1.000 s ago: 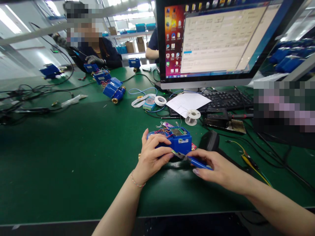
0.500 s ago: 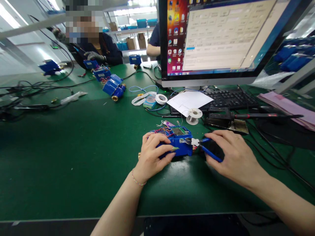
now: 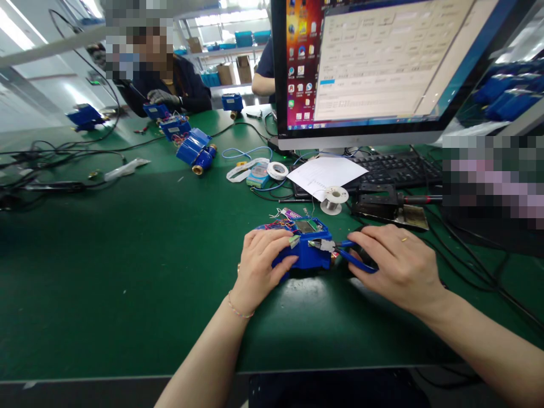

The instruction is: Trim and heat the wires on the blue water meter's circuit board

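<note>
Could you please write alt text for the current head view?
A person's left hand holds a blue device on a green table while the right hand holds blue-handled pliers at its near side. Behind are a wire spool, keyboard and lit monitor.

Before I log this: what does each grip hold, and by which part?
Right grip: blue-handled metal pliers, by the handles. Left grip: blue boxy unit, by its left part; whether it holds the pale green sliver is unclear.

I'm standing in an electronics workshop: wired blue units are lying along a green workbench, a wire spool is sitting near a monitor, and a gloved co-worker is working opposite.
</note>
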The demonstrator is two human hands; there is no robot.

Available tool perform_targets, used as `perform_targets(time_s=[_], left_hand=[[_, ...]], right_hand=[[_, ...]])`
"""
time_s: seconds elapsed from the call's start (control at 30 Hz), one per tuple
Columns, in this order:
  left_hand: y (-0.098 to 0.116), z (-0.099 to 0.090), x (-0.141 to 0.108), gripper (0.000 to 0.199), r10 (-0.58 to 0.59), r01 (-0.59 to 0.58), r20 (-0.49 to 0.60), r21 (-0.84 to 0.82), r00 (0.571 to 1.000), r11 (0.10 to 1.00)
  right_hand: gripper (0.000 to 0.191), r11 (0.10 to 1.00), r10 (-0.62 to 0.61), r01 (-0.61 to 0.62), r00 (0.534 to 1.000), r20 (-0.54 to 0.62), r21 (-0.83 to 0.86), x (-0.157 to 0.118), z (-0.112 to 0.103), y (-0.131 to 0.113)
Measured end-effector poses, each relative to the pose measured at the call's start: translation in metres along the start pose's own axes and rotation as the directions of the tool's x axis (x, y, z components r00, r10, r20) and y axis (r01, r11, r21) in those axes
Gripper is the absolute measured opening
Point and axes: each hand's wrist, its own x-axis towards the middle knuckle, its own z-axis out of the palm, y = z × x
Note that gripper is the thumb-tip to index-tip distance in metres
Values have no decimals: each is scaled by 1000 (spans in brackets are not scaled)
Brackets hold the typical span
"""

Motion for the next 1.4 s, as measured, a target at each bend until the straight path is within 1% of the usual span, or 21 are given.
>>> perform_targets(time_s=[0.13, 0.3, 0.37, 0.47, 0.6, 0.67, 0.73, 0.77, 0.8, 0.87, 0.93, 1.0, 1.07, 1.13, 1.27, 1.33, 1.4], left_hand=[[1, 1, 0, 36, -29, 29, -53, 11, 998, 1000], [2, 1, 0, 34, -28, 29, -63, 13, 998, 999], [2, 1, 0, 34, -27, 27, -70, 4, 997, 1000], [0, 1, 0, 34, -27, 27, -74, 3, 997, 1000], [-1, 1, 0, 34, -43, 43, -80, 7, 996, 999], [0, 2, 0, 33, -35, 35, -88, -7, 995, 999], [2, 2, 0, 32, -40, 38, -93, -27, 995, 999], [3, 1, 0, 32, -48, 44, -88, -41, 995, 998], [4, 1, 0, 31, -55, 50, -80, -59, 995, 997], [6, 0, 1, 30, -64, 59, -49, -98, 997, 993], [6, -2, 1, 33, -65, 62, -21, -126, 998, 990], [7, -4, 0, 38, -54, 52, -11, -142, 998, 988], [6, -5, 0, 43, -39, 37, -7, -153, 999, 987], [6, -5, 0, 41, -29, 28, -1, -156, 1000, 987], [5, -5, 0, 11, -18, 20, 13, -139, 1000, 990], [5, -5, 0, 5, -25, 26, 13, -137, 1000, 990], [5, -6, 0, 4, -29, 29, 1, -142, 1000, 989]], right_hand=[[24, 997, -64, 63, 998, -24, -46, -2, -1, 2], [22, 992, -110, 104, 989, -102, -67, -4, 2, 4], [24, 992, -118, 111, 986, -115, -67, -6, 3, 5], [26, 992, -126, 124, 985, -121, -24, -10, 0, 3], [26, 988, -139, 146, 984, -115, 56, -20, -10, -2], [25, 993, -76, 84, 993, -90, 89, -24, -14, -3], [22, 983, 53, -45, 998, -36, 177, -25, -16, -4], [21, 966, 116, -113, 993, 2, 233, -24, -16, -5], [21, 943, 168, -175, 985, 48, 282, -23, -16, -6], [23, 899, 227, -260, 965, 134, 352, -19, -16, -10], [25, 851, 255, -323, 944, 211, 414, -13, -16, -16], [26, 786, 285, -397, 913, 293, 473, -8, -15, -22], [28, 721, 317, -464, 881, 350, 515, -3, -13, -26], [29, 682, 333, -502, 861, 385, 532, 0, -10, -30], [30, 663, 328, -534, 837, 437, 525, 4, -6, -33], [31, 688, 322, -519, 845, 427, 507, 5, -8, -31], [31, 750, 312, -471, 871, 381, 463, 5, -13, -24]])
